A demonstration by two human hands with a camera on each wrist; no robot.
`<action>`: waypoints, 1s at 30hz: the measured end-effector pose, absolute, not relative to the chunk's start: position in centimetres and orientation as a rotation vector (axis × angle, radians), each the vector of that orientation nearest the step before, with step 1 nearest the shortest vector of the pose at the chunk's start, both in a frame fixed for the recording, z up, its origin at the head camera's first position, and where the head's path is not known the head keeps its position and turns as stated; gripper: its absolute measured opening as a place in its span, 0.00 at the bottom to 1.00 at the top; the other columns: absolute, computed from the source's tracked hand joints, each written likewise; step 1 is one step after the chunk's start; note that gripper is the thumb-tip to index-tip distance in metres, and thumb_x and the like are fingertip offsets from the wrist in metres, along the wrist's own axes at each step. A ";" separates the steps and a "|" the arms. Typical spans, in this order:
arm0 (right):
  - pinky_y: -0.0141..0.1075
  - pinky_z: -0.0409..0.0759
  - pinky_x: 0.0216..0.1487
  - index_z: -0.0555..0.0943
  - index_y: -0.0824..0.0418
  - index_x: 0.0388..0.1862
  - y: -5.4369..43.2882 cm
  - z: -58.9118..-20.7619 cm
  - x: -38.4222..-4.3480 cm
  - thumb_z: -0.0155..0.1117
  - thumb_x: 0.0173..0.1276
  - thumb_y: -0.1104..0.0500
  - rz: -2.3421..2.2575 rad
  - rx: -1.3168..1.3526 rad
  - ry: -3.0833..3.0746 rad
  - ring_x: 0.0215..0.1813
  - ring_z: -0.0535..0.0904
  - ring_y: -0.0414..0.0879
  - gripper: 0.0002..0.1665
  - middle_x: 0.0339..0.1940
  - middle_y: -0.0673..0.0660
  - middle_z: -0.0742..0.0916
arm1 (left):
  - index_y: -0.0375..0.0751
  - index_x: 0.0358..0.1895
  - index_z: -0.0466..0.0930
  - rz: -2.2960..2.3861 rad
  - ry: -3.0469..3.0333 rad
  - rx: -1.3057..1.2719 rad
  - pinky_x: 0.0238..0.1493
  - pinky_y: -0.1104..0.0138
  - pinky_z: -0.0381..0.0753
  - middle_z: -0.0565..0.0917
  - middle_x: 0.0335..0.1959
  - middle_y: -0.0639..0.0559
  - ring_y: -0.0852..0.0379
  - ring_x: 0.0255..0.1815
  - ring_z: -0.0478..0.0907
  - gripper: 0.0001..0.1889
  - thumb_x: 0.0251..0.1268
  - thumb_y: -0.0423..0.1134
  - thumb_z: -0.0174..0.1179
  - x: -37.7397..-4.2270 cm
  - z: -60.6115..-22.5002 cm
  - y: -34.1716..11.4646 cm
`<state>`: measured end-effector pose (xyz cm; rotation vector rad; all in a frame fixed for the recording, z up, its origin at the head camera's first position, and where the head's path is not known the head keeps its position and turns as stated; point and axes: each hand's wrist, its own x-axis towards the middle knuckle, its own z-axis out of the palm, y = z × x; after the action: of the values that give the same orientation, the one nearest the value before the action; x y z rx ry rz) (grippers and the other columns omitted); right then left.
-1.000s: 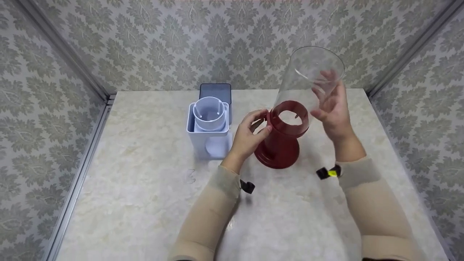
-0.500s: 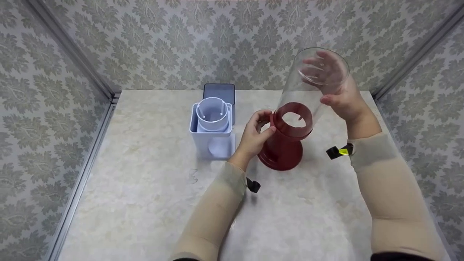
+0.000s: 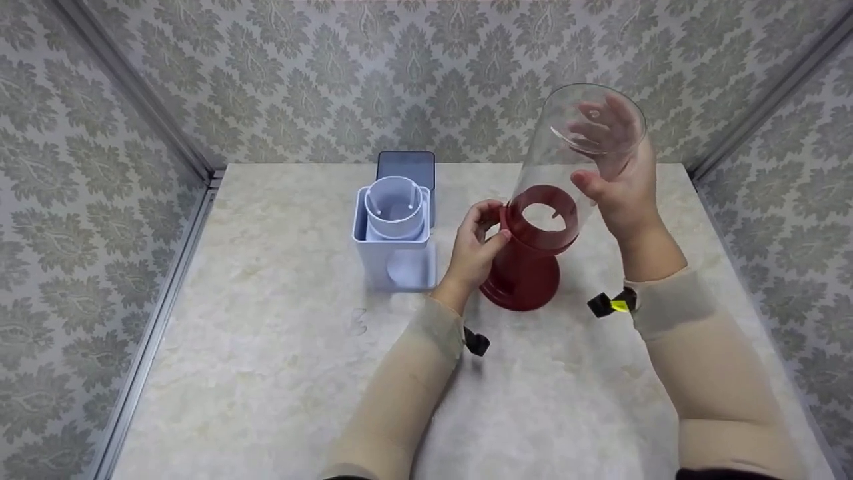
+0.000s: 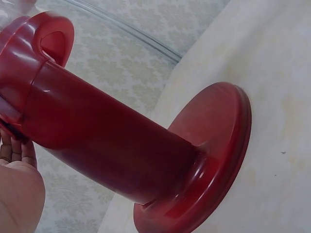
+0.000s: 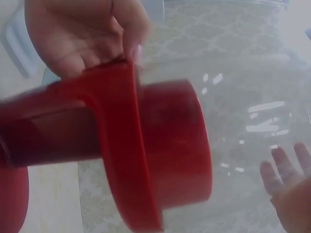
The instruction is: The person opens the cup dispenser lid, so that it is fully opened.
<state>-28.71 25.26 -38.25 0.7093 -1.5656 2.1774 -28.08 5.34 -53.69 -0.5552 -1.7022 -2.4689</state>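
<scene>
A red stand (image 3: 523, 280) with a round foot and a wide collar rises from the table. A clear cylinder (image 3: 556, 150) sits tilted over the collar, its rim facing up. My left hand (image 3: 472, 250) grips the collar's left edge between thumb and fingers. In the left wrist view, the red column (image 4: 107, 126) leans, with a looped lug near the top. My right hand (image 3: 626, 167) holds the cylinder's right side, its fingers behind the clear wall and its thumb near the front. Fingertips (image 5: 282, 165) show through the wall in the right wrist view.
A pale blue plastic housing (image 3: 393, 260) with a round cup (image 3: 394, 207) in its top stands left of the stand. Behind it is a dark translucent box (image 3: 406, 167). Patterned walls (image 3: 320, 80) enclose the table (image 3: 266, 360) at the back and sides.
My right hand moves up and farther round behind the cylinder, then shifts slightly back left and down. My left hand keeps its grip on the collar. The view shifts a little.
</scene>
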 end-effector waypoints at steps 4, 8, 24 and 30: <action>0.41 0.83 0.69 0.69 0.65 0.82 24.0 -38.4 -27.8 1.01 0.43 0.49 2.017 0.558 -1.592 0.69 0.84 0.56 0.71 0.71 0.60 0.85 | 0.17 0.70 0.69 -2.467 -1.687 -0.554 0.72 0.69 0.77 0.81 0.60 0.44 0.63 0.62 0.78 0.28 0.71 0.26 0.64 -28.0 -53.6 5.5; 0.41 0.80 0.70 0.64 0.68 0.85 22.5 -38.3 -26.9 1.02 0.33 0.33 1.896 0.392 -1.602 0.70 0.80 0.55 0.87 0.74 0.60 0.81 | 0.18 0.71 0.69 -2.471 -1.692 -0.549 0.72 0.66 0.78 0.81 0.61 0.44 0.62 0.62 0.79 0.28 0.71 0.26 0.63 -28.1 -53.6 5.5; 0.39 0.73 0.77 0.60 0.65 0.90 20.6 -37.3 -25.5 0.99 0.38 0.31 1.802 0.181 -1.657 0.75 0.74 0.52 0.89 0.81 0.59 0.77 | 0.19 0.69 0.70 -2.413 -1.738 -0.581 0.74 0.68 0.77 0.81 0.60 0.40 0.63 0.61 0.79 0.26 0.71 0.26 0.64 -28.4 -53.8 5.3; 0.40 0.75 0.75 0.59 0.67 0.90 21.4 -35.4 -25.5 1.01 0.35 0.33 1.859 0.236 -1.573 0.74 0.75 0.53 0.92 0.79 0.60 0.77 | 0.19 0.68 0.71 -2.411 -1.752 -0.576 0.74 0.67 0.78 0.81 0.59 0.39 0.62 0.61 0.79 0.27 0.69 0.26 0.64 -28.3 -53.6 5.2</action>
<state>-25.55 21.36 -35.40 0.2365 -1.5727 1.8593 -28.31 5.19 -53.65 -0.5763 -1.7525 -2.4113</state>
